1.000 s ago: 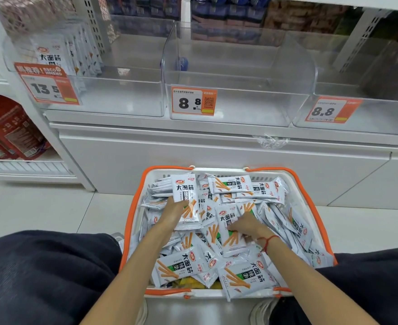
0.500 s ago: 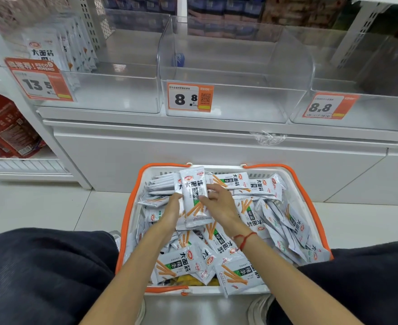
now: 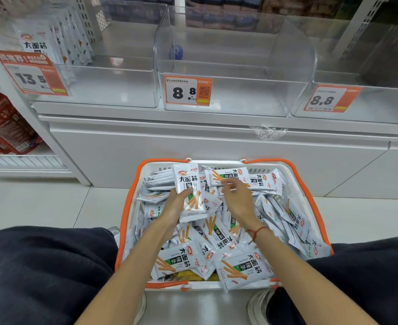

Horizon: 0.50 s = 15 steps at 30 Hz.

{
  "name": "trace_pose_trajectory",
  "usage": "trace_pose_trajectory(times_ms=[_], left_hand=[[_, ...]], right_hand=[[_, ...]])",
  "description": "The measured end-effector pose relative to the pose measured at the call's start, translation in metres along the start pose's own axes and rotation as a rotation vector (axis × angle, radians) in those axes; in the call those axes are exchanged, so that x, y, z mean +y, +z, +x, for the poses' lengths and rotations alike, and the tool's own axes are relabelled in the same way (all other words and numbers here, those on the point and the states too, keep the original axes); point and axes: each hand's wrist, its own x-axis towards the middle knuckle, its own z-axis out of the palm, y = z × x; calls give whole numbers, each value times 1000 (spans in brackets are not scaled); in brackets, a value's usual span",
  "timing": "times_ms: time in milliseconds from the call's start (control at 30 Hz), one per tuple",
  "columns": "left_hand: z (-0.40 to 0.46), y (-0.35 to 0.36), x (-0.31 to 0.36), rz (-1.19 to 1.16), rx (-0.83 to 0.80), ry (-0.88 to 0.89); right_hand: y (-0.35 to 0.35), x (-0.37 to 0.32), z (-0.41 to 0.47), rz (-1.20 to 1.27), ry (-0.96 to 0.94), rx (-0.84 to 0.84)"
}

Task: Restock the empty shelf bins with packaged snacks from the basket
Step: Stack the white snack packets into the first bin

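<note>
Basket [image 3: 132, 207] on floor between my knees, heaped with spicy-strip snack packets [image 3: 236, 269]. Left hand [image 3: 173, 205] grips a small upright stack of packets [image 3: 188, 191]. Right hand [image 3: 236, 199] hovers loosely spread, holding nothing, beside a far packet [image 3: 230, 175]. Best: square stack edges, add more, then lift. Middle 8.8 bin [image 3: 228, 97] above stands unfilled.

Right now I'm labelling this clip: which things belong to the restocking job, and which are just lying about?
Job:
- left hand gripping a stack of snack packets
- right hand above the loose packets
- basket
- clear middle bin

Lying about:
- red bags on the lower left shelf
- crumpled plastic wrap on the shelf ledge
</note>
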Motion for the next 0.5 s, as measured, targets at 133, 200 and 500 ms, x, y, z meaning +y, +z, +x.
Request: trace_pose_trajectory(times_ms=[133,200,500], left_hand=[[-3,1,6,-22,-4,-20],[0,1,3,-32,-1,-46],[-2,-2,2,-88,41,-82]], right_hand=[[-27,35,12,-643,236,-192],[-17,40,6,-802,293,-273],[-4,47,-12,-932,83,-282]])
